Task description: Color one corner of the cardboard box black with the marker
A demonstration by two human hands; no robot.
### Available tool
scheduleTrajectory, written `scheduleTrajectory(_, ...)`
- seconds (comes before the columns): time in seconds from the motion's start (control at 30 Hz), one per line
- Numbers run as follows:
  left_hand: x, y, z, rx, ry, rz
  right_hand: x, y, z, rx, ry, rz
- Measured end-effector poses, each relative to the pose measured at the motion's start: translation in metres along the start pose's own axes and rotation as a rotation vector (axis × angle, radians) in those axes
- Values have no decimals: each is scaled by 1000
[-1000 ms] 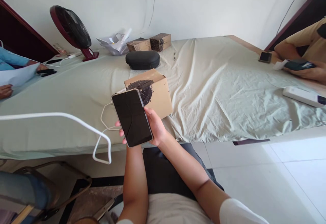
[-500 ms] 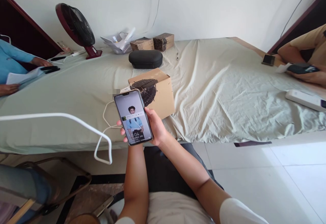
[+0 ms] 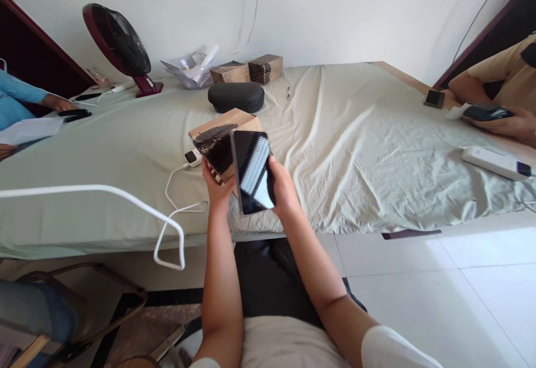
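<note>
My right hand (image 3: pixel 285 190) is wrapped around the edge of a smartphone (image 3: pixel 254 173), whose screen is dark with striped reflections. The phone tilts in front of the right part of a brown cardboard box (image 3: pixel 211 133) with a black printed patch. At the box's near left corner, my left hand (image 3: pixel 218 192) grips it with curled fingers, partly hidden under the edge. Left of the box lies a small white device (image 3: pixel 193 157) with a dark display, from which a white cable (image 3: pixel 171 181) runs.
Behind the box sit a black hard case (image 3: pixel 235 98), two smaller boxes (image 3: pixel 265 70), a plastic basket (image 3: pixel 193 77) and a fan (image 3: pixel 121 44). A thick white cable (image 3: pixel 104 187) crosses the front left. Other people's hands show at both sides; a white device (image 3: pixel 494 162) lies right.
My left hand has left the phone and taken hold of the box, which is turned and shifted left. The right hand has moved the phone rightward, and its lit screen has gone dark.
</note>
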State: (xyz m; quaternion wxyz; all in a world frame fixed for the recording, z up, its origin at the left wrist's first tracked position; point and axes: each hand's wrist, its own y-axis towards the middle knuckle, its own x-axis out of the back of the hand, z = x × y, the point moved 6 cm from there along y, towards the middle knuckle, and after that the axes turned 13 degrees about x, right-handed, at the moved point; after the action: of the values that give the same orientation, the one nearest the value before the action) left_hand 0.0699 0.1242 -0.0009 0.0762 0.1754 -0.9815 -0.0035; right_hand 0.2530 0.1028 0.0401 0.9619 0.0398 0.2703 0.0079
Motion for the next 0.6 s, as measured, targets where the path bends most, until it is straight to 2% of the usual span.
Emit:
scheduleTrajectory(0.07,9,6,11,23,-83,-59,29,16,13,145,-186,-62)
scheduleTrajectory(0.13,18,10,18,38,-147,-71,54,30,26,291,-337,-62)
scheduleTrajectory(0.17,22,10,19,39,-160,-67,66,37,29,316,-413,-56)
scheduleTrajectory(0.23,29,11,20,32,-167,-79,91,47,26,272,-571,-95)
scheduleTrajectory(0.33,36,11,19,12,-209,-108,123,56,11,127,-772,-198)
scheduleTrajectory(0.47,36,12,19,-24,-274,-113,139,59,-2,82,-837,-260)
scheduleTrajectory(0.6,30,13,22,-35,-419,-100,145,56,11,187,-947,-375)
